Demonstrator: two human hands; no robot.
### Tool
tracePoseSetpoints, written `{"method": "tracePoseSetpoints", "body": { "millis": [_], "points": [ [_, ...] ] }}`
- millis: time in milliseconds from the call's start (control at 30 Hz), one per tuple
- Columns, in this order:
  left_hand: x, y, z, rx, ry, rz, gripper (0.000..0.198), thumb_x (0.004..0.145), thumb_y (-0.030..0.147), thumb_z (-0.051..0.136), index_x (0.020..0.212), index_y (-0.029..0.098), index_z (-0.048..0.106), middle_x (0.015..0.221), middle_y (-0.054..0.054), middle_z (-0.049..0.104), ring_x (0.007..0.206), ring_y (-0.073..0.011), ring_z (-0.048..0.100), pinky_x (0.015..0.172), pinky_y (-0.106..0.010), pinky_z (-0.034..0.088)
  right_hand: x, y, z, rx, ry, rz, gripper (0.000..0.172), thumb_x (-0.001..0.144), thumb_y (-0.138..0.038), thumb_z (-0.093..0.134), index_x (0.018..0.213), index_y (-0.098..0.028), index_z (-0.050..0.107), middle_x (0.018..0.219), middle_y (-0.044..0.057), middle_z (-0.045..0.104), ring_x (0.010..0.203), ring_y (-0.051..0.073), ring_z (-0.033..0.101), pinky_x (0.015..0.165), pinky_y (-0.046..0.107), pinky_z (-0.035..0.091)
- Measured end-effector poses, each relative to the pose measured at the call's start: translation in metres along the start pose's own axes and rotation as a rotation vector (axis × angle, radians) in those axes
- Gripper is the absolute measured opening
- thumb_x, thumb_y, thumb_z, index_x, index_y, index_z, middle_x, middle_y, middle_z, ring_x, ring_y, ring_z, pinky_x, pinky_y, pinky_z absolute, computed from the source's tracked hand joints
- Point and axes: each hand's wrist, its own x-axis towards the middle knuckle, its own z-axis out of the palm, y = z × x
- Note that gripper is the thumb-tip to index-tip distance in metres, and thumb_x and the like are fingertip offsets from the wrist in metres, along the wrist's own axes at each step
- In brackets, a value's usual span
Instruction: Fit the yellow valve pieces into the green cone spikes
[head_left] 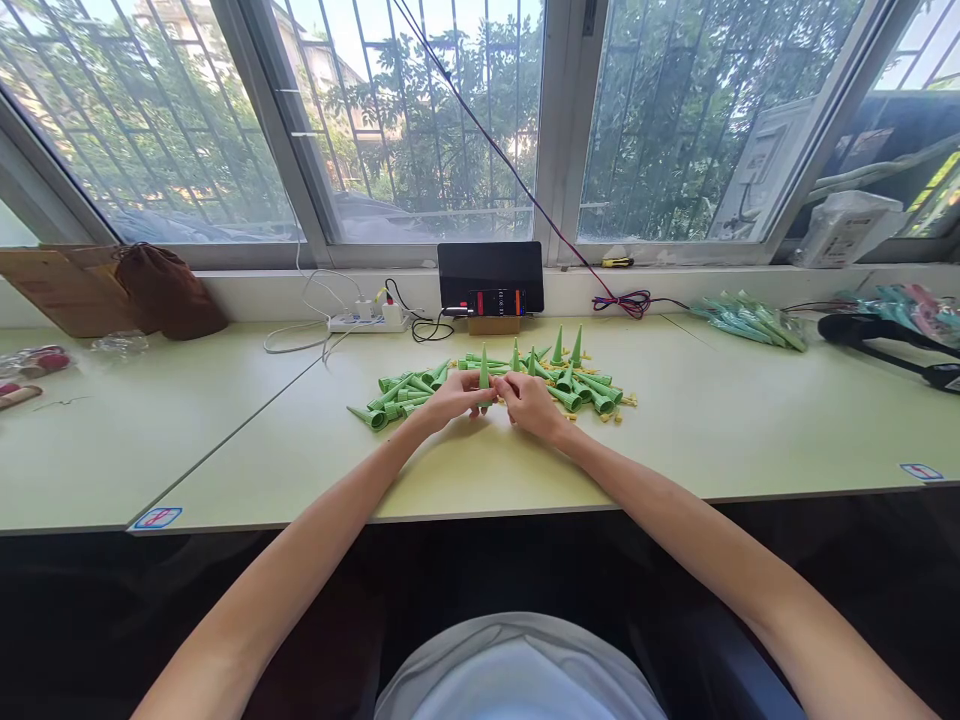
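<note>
Left hand (452, 399) holds a green cone (484, 368) upright; right hand (531, 404) beside it.

Green cone (484, 366) in my left grip (454, 397): smooth plastic, softly sheened. Table (675, 440): smooth, faintly glossy. Tablet (491, 264): dark, glossy screen. Pouch (171, 292): matt, wrinkled cloth. Window frame (559, 130): dull grey metal.

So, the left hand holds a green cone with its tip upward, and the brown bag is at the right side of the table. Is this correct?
Not quite. The head view shows the brown bag at the left side of the table, not the right. The left hand does hold a green cone with its tip upward.
</note>
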Motion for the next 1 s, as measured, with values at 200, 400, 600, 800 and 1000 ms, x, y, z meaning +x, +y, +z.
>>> {"method": "tracePoseSetpoints", "body": {
  "millis": [200, 400, 600, 800, 1000],
  "points": [
    [0.0000, 0.0003, -0.0001, -0.001, -0.005, -0.002, 0.034, 0.077, 0.043, 0.073, 0.091, 0.013, 0.067, 0.081, -0.004, 0.063, 0.058, -0.0093, 0.054, 0.047, -0.021, 0.041, -0.0004, 0.0000, -0.0004, 0.011, -0.003, -0.012, 0.037, 0.100, -0.035, 0.044, 0.070, -0.019, 0.057, 0.054, -0.001, 0.058, 0.051, 0.014, 0.054, 0.056, 0.024, 0.036],
    [-0.0003, 0.0022, 0.0013, -0.001, -0.003, -0.008, 0.034, 0.076, 0.042, 0.074, 0.090, 0.012, 0.067, 0.080, -0.004, 0.063, 0.057, -0.0093, 0.053, 0.047, -0.021, 0.041, 0.0001, -0.0002, -0.0004, -0.011, -0.009, -0.011, 0.038, 0.101, -0.035, 0.043, 0.071, -0.018, 0.059, 0.059, 0.001, 0.061, 0.056, 0.014, 0.055, 0.057, 0.024, 0.036],
    [-0.0006, 0.0024, 0.0018, 0.016, -0.003, -0.001, 0.033, 0.077, 0.042, 0.073, 0.088, 0.012, 0.067, 0.080, -0.003, 0.063, 0.057, -0.0097, 0.054, 0.047, -0.022, 0.041, 0.0014, 0.0000, -0.0010, -0.027, -0.007, -0.045, 0.040, 0.101, -0.034, 0.043, 0.069, -0.017, 0.059, 0.063, 0.002, 0.062, 0.058, 0.013, 0.052, 0.060, 0.025, 0.034],
    [-0.0005, 0.0034, 0.0032, -0.001, 0.000, 0.002, 0.031, 0.077, 0.041, 0.073, 0.085, 0.012, 0.066, 0.079, -0.003, 0.062, 0.056, -0.0093, 0.053, 0.046, -0.021, 0.040, 0.0018, 0.0015, 0.0001, -0.018, -0.003, -0.042, 0.040, 0.101, -0.034, 0.042, 0.070, -0.018, 0.059, 0.061, 0.001, 0.060, 0.056, 0.013, 0.049, 0.058, 0.025, 0.032],
    [0.0003, 0.0028, 0.0028, -0.028, 0.018, 0.019, 0.032, 0.077, 0.042, 0.074, 0.086, 0.012, 0.066, 0.076, -0.002, 0.059, 0.056, -0.0092, 0.054, 0.046, -0.021, 0.040, 0.0007, -0.0001, 0.0005, -0.014, 0.029, -0.021, 0.036, 0.100, -0.035, 0.045, 0.071, -0.018, 0.055, 0.060, -0.001, 0.056, 0.054, 0.012, 0.046, 0.057, 0.025, 0.031]
  ]
}}
